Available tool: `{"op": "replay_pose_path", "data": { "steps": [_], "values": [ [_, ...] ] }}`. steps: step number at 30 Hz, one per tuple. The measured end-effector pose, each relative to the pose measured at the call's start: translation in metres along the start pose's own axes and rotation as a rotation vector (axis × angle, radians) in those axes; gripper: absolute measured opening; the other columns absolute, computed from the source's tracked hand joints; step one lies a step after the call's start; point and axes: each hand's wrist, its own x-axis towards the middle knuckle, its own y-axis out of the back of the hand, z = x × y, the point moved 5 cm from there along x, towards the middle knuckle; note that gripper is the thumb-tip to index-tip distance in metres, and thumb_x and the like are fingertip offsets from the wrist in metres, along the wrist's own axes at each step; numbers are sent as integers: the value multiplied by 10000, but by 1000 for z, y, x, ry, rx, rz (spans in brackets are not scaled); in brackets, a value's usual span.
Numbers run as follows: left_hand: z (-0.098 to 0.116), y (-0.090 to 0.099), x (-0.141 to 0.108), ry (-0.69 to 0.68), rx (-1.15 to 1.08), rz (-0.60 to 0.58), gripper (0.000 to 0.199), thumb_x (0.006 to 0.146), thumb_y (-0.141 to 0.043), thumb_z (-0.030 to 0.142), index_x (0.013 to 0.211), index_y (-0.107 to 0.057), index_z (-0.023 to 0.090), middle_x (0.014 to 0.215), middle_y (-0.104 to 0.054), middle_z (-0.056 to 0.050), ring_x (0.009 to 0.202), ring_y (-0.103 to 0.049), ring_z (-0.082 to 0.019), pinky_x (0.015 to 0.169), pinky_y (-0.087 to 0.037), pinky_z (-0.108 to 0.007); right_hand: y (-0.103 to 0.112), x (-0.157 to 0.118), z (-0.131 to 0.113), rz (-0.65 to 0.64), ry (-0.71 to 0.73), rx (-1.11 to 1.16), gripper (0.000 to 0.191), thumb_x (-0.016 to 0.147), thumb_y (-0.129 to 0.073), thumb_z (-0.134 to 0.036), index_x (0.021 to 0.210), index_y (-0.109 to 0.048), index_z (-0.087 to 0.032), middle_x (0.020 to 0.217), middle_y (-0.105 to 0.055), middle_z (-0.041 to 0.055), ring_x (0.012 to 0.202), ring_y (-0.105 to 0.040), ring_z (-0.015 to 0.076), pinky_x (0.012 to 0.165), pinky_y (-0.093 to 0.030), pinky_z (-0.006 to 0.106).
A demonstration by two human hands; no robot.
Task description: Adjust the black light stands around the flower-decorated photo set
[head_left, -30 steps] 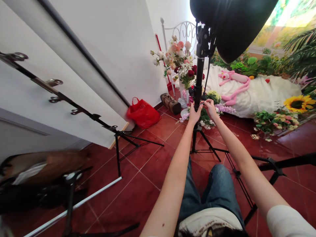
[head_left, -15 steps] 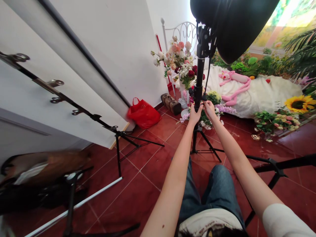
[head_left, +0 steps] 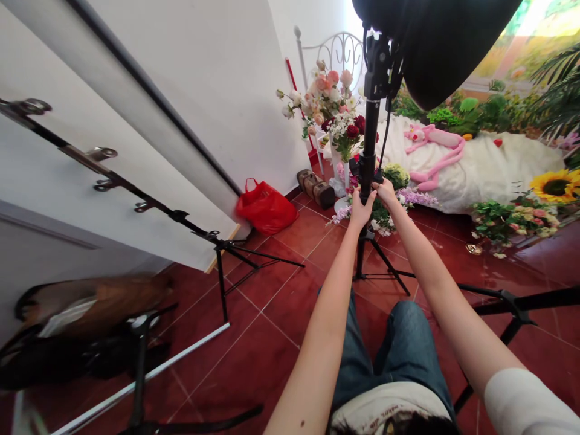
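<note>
A black light stand (head_left: 370,130) rises upright in front of me, with a large black lamp head (head_left: 435,51) on top. My left hand (head_left: 362,208) is wrapped round its pole, below a clamp collar (head_left: 366,164). Close by on the pole's right side, my right hand (head_left: 385,193) has its fingers closed together near a dark knob-like part. What those fingers grip is too small and hidden to make out. A thin black cable (head_left: 385,139) hangs down beside the pole. The stand's legs (head_left: 385,266) spread on the red tiled floor.
Another black stand (head_left: 222,254) with clips leans by the wall at left, near a red bag (head_left: 266,206). Artificial flowers (head_left: 333,99), a brown case (head_left: 316,188) and a cloth-covered bed (head_left: 493,175) with a pink plush toy (head_left: 437,142) lie beyond. A tripod leg (head_left: 534,302) crosses at right.
The view has shifted slightly, so the scene sits a little to the right. Both hands remain at the same part of the stand's pole.
</note>
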Motion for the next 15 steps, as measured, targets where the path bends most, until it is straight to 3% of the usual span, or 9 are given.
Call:
{"op": "replay_pose_path", "data": {
  "steps": [4, 7, 10, 15],
  "values": [
    [1, 0, -1, 0, 4, -6, 319, 885, -665, 431, 1033, -530, 183, 962, -649, -60, 923, -629, -180, 900, -508, -338, 2, 12, 2, -64, -214, -177, 306, 671, -759, -148, 579, -472, -203, 420, -370, -75, 433, -307, 65, 433, -274, 225],
    [2, 0, -2, 1, -8, -12, 313, 891, -658, 427, 1040, -528, 185, 973, -653, -63, 933, -634, -182, 903, -512, -338, -2, 7, 4, -139, -270, -79, 238, 699, -760, -167, 639, -532, -200, 453, -451, -56, 451, -388, 90, 459, -367, 235],
    [1, 0, -1, 13, -12, -15, 304, 893, -658, 412, 1048, -525, 187, 984, -659, -67, 926, -639, -182, 902, -517, -342, -6, -5, 6, -159, -171, 117, 141, 736, -724, -229, 804, -602, -205, 634, -618, -33, 593, -559, 117, 602, -510, 244],
    [1, -1, -1, 11, -15, 2, 293, 885, -671, 406, 1023, -527, 192, 1013, -670, -78, 985, -648, -195, 957, -506, -359, -10, -14, 13, -118, 54, 417, 266, 719, -746, -368, 880, -578, -238, 792, -689, -31, 771, -651, 133, 835, -573, 289]
  ]
}}
